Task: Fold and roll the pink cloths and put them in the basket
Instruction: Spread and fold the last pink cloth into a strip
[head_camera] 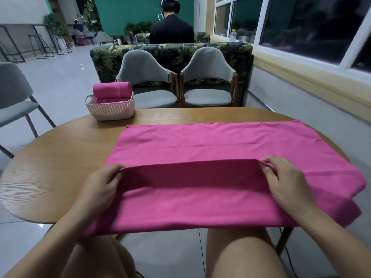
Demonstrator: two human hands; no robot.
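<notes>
Two grey chairs [146,73] are standing just past the far edge of the wooden surface [60,157], with a leaf-patterned sofa [172,53] behind them and a person [171,27] in black sitting beyond it, back turned. A third chair [12,93] is standing off to the left, and a window [301,27] is running along the right wall.

The cloth [220,141] is lying spread over the middle and right of the surface, its long axis running left to right and its near edge hanging over the near rim above the person's knees. A raised fold is crossing its near half, also left to right. The left hand [100,187] is pinching the left end of that fold, fingers curled over the edge. The right hand [287,183] is pinching the right end the same way.

The white slotted basket [110,112] is sitting at the far left of the surface, near the cloth's far left corner but apart from it. It is holding pink rolls [111,90], the top one lying left to right and rising above the rim.
</notes>
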